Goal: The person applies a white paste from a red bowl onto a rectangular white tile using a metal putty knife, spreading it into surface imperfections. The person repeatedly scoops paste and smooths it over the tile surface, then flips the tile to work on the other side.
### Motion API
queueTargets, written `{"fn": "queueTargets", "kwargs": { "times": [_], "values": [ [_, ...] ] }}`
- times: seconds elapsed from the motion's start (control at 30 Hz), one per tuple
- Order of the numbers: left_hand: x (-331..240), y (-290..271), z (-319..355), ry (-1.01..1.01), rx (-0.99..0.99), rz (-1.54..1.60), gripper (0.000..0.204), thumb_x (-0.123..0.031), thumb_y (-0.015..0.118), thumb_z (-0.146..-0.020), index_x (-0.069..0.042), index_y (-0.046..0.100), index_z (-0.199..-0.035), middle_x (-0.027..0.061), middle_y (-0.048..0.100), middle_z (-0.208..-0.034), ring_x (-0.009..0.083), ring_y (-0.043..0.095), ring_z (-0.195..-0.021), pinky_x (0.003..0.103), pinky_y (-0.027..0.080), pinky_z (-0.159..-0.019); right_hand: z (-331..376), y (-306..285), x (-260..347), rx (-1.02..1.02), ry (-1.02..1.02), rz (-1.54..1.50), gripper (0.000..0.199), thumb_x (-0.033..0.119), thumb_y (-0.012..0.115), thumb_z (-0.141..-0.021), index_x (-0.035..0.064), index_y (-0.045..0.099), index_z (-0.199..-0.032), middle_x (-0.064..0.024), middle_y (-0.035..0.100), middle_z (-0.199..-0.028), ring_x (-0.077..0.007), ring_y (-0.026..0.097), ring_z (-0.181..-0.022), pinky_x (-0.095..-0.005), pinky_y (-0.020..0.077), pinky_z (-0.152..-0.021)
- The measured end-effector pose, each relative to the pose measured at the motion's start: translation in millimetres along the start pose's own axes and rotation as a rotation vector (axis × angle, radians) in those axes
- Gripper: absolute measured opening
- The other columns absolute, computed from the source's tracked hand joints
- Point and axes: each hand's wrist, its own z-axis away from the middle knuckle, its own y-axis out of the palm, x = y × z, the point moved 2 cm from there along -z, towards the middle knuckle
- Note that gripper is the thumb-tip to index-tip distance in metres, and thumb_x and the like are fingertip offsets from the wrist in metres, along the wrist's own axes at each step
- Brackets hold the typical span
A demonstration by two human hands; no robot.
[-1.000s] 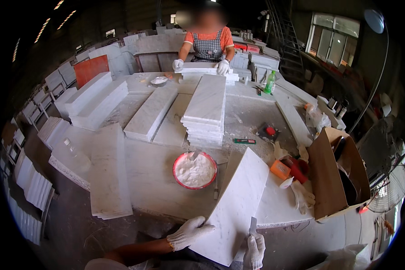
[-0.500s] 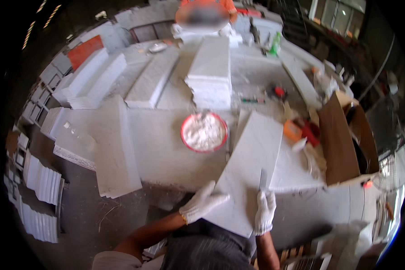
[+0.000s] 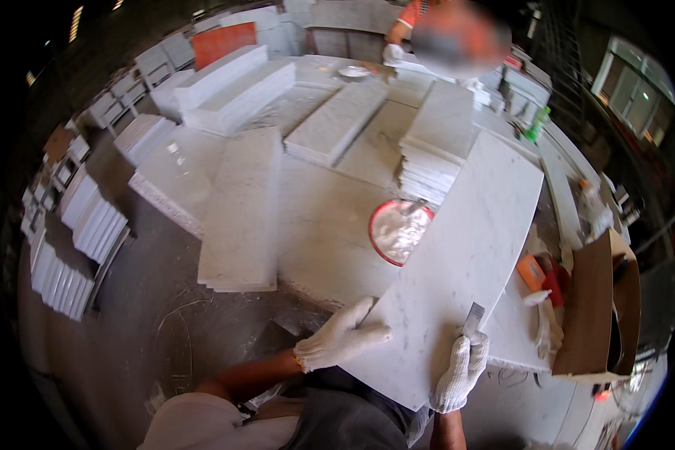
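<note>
A long white marble slab with grey veining (image 3: 465, 232) slants from lower centre to upper right of the frame. At its left edge, the white-gloved left hand (image 3: 345, 337) lies with thumb and fingers spread apart, touching the stone. The white-gloved right hand (image 3: 461, 375), lower right of centre, is closed around a flat grey metal scraper (image 3: 473, 318). A red-rimmed round bowl of white paste (image 3: 370, 231) sits at centre, partly covered by the slab; whether they touch is hard to tell. A brown cardboard box (image 3: 586, 315) stands at right.
</note>
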Motion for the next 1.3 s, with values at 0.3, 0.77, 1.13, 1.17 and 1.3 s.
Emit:
{"fn": "queueTargets", "kwargs": {
  "times": [0.3, 0.77, 1.13, 1.17, 1.3],
  "values": [
    [-0.5, -111.6, 73.4, 0.218, -0.522, 0.102, 0.037, -0.014, 0.063, -0.093, 0.0, 0.057, -0.126, 0.001, 0.06, -0.103, 0.0099, 0.054, -0.093, 0.026, 0.046, -0.083, -42.7, 45.7, 20.8, 0.25, -0.028, -0.252, 0.034, 0.035, 0.058, -0.101, 0.0048, 0.055, -0.116, -0.0194, 0.057, -0.138, -0.0224, 0.067, -0.1, -0.0332, 0.0528, -0.078],
    [31.9, -257.9, 94.8, 0.202, -0.831, 0.03, 0.023, -0.017, 0.059, -0.097, 0.0, 0.062, -0.112, 0.0001, 0.064, -0.099, 0.0073, 0.058, -0.09, 0.025, 0.049, -0.081, -49.6, 7.1, -82.3, 0.15, 0.07, -0.079, 0.034, 0.035, 0.055, -0.103, 0.0019, 0.055, -0.112, -0.0108, 0.067, -0.106, -0.0145, 0.063, -0.079, -0.0287, 0.0521, -0.07],
    [59.9, -297.4, 88.5, 0.178, -0.851, 0.068, 0.025, -0.019, 0.06, -0.095, 0.0, 0.062, -0.111, 0.0017, 0.063, -0.098, 0.0088, 0.059, -0.089, 0.027, 0.049, -0.08, -54.4, 13.8, -89.4, 0.147, 0.068, -0.029, 0.032, 0.033, 0.053, -0.104, 0.0013, 0.056, -0.112, -0.0108, 0.067, -0.104, -0.0135, 0.063, -0.079, -0.0268, 0.0505, -0.068],
    [53.1, -294.3, 86.2, 0.159, -0.846, 0.065, 0.025, -0.019, 0.06, -0.096, 0.0, 0.062, -0.112, 0.0019, 0.063, -0.099, 0.0091, 0.059, -0.089, 0.027, 0.049, -0.08, -54.8, 14.1, -89.1, 0.149, 0.066, -0.029, 0.032, 0.032, 0.053, -0.104, 0.0013, 0.056, -0.112, -0.0107, 0.067, -0.104, -0.0135, 0.063, -0.079, -0.0267, 0.0504, -0.068],
    [51.5, -296.2, 81.6, 0.121, -0.835, 0.066, 0.029, -0.019, 0.059, -0.096, 0.001, 0.062, -0.116, 0.0033, 0.064, -0.101, 0.0103, 0.06, -0.09, 0.027, 0.05, -0.081, -56.5, 12.7, -93.1, 0.138, 0.055, -0.014, 0.032, 0.032, 0.052, -0.104, 0.0003, 0.058, -0.11, -0.0105, 0.067, -0.1, -0.0132, 0.062, -0.078, -0.0276, 0.05, -0.068]
  ]
}}
